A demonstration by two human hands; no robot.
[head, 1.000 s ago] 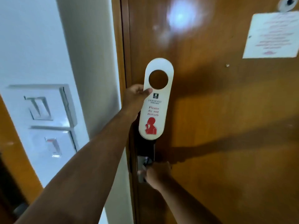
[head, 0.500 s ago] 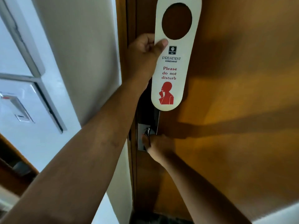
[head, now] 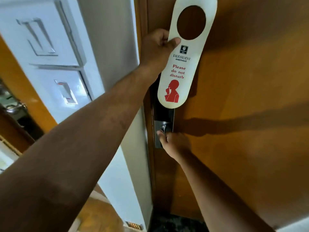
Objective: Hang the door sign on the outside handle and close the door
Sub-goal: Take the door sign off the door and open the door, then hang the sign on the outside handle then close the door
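A white "Please do not disturb" door sign (head: 179, 71) with a round hole and a red figure is held upright against the brown wooden door (head: 250, 97). My left hand (head: 156, 49) pinches its left edge just below the hole. Lower down, my right hand (head: 173, 144) grips the metal door handle (head: 164, 128) on its dark lock plate (head: 163, 114). The handle is mostly hidden by my fingers. The sign hangs above the handle, not on it.
The door frame and a white wall (head: 108, 47) stand to the left, with a white switch panel (head: 50, 52) on it. A wooden panel (head: 25, 81) lies at the far left. Dark floor (head: 175, 221) shows at the door's foot.
The view has tilted down and closer to the door. The sign stays in my left hand near the top of the view. My right hand stays on the handle.
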